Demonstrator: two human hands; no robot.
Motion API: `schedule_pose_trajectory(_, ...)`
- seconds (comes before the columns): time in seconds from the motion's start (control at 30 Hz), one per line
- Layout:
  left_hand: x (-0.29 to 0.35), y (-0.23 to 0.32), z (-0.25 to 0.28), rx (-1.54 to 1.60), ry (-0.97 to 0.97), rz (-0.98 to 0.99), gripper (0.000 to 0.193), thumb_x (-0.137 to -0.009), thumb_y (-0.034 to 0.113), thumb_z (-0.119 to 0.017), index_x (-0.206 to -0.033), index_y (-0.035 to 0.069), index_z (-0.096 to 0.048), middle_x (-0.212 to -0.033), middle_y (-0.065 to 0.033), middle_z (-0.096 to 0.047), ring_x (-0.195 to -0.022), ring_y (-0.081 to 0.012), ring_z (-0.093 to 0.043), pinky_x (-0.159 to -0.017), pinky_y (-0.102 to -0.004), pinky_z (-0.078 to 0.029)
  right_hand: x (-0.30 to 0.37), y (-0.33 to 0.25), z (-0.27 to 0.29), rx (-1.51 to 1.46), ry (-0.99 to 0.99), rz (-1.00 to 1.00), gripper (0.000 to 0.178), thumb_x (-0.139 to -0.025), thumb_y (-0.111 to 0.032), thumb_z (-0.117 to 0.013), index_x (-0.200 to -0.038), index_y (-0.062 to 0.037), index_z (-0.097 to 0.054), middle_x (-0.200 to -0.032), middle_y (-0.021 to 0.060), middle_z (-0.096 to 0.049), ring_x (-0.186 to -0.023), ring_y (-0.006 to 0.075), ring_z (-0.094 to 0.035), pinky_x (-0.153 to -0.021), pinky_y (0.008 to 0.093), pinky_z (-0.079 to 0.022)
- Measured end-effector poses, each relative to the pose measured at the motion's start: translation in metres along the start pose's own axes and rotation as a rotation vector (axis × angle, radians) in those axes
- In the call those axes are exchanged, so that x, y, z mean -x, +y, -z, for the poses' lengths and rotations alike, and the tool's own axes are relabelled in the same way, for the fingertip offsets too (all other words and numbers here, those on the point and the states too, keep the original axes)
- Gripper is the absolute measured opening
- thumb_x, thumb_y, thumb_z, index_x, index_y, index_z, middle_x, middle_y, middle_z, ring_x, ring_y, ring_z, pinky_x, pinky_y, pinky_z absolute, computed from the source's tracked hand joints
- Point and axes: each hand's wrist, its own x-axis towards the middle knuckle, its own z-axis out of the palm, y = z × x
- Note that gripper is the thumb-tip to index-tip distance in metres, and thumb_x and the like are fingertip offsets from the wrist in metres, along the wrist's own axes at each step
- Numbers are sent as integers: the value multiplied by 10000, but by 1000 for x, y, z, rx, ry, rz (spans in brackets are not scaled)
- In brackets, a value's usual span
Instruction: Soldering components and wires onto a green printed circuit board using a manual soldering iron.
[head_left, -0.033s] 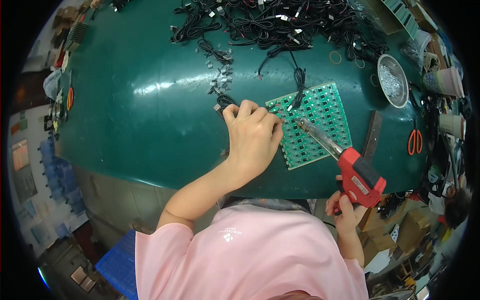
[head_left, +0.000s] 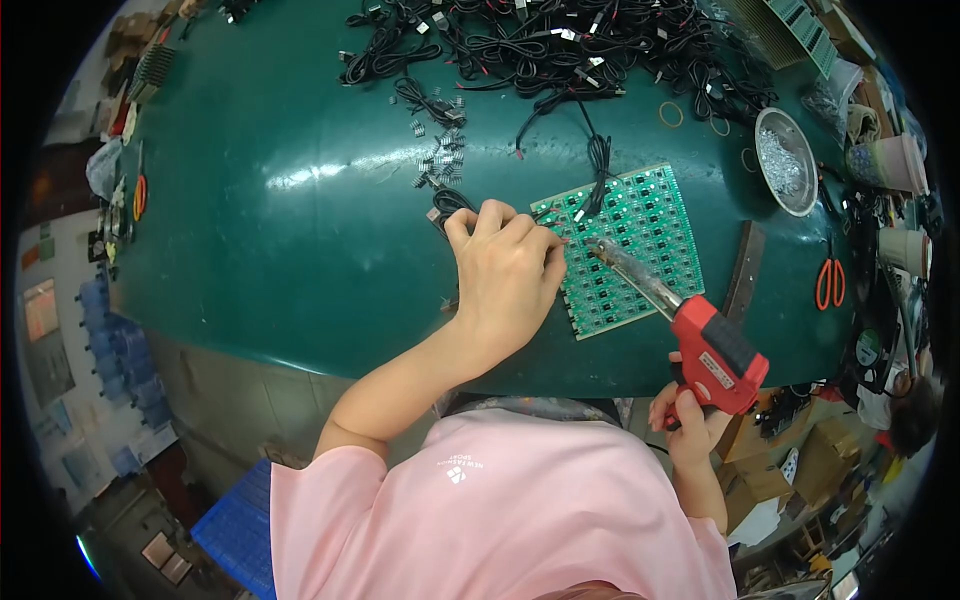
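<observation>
A green panel of many small circuit boards [head_left: 640, 270] lies on the table in front of me. My right hand [head_left: 690, 415] is wrapped round the handle of a red and black soldering gun [head_left: 718, 355]. Its metal tip points left and reaches over the upper left part of the panel, close to my left fingertips. My left hand [head_left: 507, 270] is pinched at the panel's left edge on the end of a black cable [head_left: 455, 203], whose coil shows behind the knuckles. Red wire shows at the fingertips. Another tied black cable [head_left: 598, 165] rests across the panel's top edge.
A large heap of black cables [head_left: 560, 50] covers the far side of the green table [head_left: 250, 250]. Small metal springs [head_left: 440, 155] lie left of centre. To the right are a metal bowl [head_left: 808, 185] of small parts, a dark bar [head_left: 743, 270] and orange-handled scissors [head_left: 830, 283].
The soldering gun has shifted very slightly to the left with my right hand. My left hand stays where it was.
</observation>
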Motion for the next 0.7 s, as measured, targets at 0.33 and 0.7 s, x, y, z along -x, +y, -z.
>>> schedule_pose_trajectory(0.33, -5, 0, 1, 12, -72, 56, 58, -685, 76, -736, -717, 62, -690, -660, -20, -586, -825, -218, -525, -818, -406, -303, -4, 0, -6, -27, -29, -64, 292, -895, -72, -555, -1140, 79, -509, -625, 75, -583, -478, 85, -501, -449, 219, -407)
schedule_pose_trajectory(0.7, -7, -2, 2, 29, -96, 44, 28, -711, 69, -721, -728, 56, -702, -662, -21, -596, -827, -219, -522, -828, -408, -317, -6, 6, -7, 66, -8, -31, 350, -898, -193, -551, -1101, 77, -461, -551, 97, -526, -393, 135, -452, -403, 257, -387)
